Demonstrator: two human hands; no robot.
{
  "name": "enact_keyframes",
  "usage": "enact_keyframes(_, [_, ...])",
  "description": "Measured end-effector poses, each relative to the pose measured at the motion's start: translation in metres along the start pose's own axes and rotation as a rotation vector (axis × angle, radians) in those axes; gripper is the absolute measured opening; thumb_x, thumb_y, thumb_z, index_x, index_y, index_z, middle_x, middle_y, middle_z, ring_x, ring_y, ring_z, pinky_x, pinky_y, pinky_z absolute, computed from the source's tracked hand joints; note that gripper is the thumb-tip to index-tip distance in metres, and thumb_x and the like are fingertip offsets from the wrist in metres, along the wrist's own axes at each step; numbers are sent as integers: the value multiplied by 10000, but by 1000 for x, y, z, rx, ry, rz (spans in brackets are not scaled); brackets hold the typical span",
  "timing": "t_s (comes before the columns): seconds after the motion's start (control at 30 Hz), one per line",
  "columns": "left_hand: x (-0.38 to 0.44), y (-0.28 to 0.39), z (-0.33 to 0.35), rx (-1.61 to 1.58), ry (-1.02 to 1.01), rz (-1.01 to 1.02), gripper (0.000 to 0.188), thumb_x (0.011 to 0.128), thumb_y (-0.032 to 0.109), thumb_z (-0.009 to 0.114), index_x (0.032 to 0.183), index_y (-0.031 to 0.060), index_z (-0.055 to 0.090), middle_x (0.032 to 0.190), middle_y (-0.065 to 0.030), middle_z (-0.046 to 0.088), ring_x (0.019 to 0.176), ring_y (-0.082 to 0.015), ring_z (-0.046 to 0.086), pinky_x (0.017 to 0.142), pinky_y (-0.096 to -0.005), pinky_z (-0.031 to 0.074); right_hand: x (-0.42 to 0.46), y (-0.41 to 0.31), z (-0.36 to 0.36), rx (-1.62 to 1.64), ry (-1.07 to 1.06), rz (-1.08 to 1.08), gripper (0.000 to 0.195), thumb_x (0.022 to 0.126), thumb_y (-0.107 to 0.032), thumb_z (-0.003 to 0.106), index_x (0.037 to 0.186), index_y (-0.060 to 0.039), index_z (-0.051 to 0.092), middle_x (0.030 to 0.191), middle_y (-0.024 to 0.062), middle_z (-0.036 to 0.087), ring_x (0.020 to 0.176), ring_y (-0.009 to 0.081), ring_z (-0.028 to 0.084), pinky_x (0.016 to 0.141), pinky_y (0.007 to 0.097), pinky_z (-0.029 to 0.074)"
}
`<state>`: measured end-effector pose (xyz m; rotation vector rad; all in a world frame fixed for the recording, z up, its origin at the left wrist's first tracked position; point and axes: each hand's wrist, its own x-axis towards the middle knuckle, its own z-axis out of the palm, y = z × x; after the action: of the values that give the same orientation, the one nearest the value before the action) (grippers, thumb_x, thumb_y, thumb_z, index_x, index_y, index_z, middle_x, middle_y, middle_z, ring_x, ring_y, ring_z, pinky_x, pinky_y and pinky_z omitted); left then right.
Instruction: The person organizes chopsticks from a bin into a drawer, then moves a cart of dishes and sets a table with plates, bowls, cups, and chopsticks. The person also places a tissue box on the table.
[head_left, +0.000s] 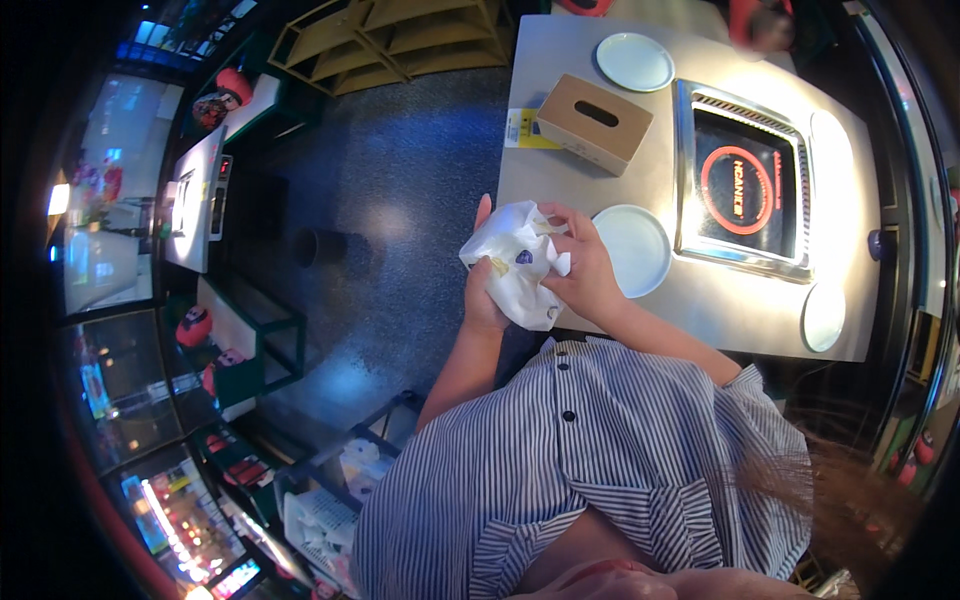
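Note:
Between my two hands, in front of my chest, is a white plastic package (517, 289) with small dark and yellow printed marks. My left hand (487, 292) grips its near left side, thumb lying across the front. The fingers of my right hand (583, 262) close on its upper right part, where the film is crumpled and a white flap sticks out. What is inside the package is hidden. Just right of my right hand a round pale plate (636, 251) lies on the table (585, 187), partly covered by that hand.
A brown tissue box (592, 124) with an oval slot stands on a yellow card (529, 129). Beside it is another plate (635, 61). A steel-framed grill (742, 180) is set into the table. More plates (823, 316) lie along the right. A cart (322, 517) with plastic bags stands behind left.

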<state>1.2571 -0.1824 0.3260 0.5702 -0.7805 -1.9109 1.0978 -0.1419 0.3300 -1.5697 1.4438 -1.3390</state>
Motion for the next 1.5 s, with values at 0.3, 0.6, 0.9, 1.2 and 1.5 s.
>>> enact_keyframes(0.3, [-13, 28, -7, -2, -46, -5, 893, 887, 431, 623, 1608, 107, 207, 1495, -204, 455, 1344, -365, 491, 1136, -498, 400, 2, -9, 25, 307, -107, 189, 651, 783, -53, 730, 1390, -22, 498, 1321, 149, 581, 1212, 231, 574, 1058, 383, 446])
enact_keyframes(0.6, [-8, 41, -29, -106, 103, 73, 771, 900, 269, 585, 1590, 139, 268, 1482, -219, 455, 1344, -398, 486, 1130, -539, 406, 1, -42, 26, 962, 152, 418, 577, 890, -120, 747, 1396, -22, 487, 1316, 92, 598, 1211, 215, 582, 1044, 357, 456])
enact_keyframes(0.9, [19, 61, -52, -127, 100, 16, 693, 927, 312, 483, 1579, 152, 312, 1525, -223, 434, 1388, -429, 435, 1153, -559, 365, 44, -6, -40, 1349, 522, 370, 495, 1028, -319, 593, 1445, -94, 447, 1361, 85, 591, 1262, 254, 579, 1084, 462, 471])
enact_keyframes(1.2, [144, -6, -127, -90, 144, -234, 617, 880, 190, 486, 1485, 77, 443, 1488, -158, 496, 1365, -359, 475, 1144, -497, 385, 6, 33, -101, 1603, 354, 316, 491, 1007, -236, 613, 1423, -31, 451, 1312, 121, 626, 1200, 278, 629, 1044, 458, 516])
enact_keyframes(1.5, [150, -68, -139, 519, 439, -193, 488, 957, 88, 511, 1440, 21, 476, 1406, -147, 540, 1220, -280, 572, 1015, -418, 492, 1, 36, -107, 1051, 437, 632, 493, 919, -175, 715, 1349, -26, 526, 1207, 106, 665, 1109, 230, 658, 981, 390, 532])
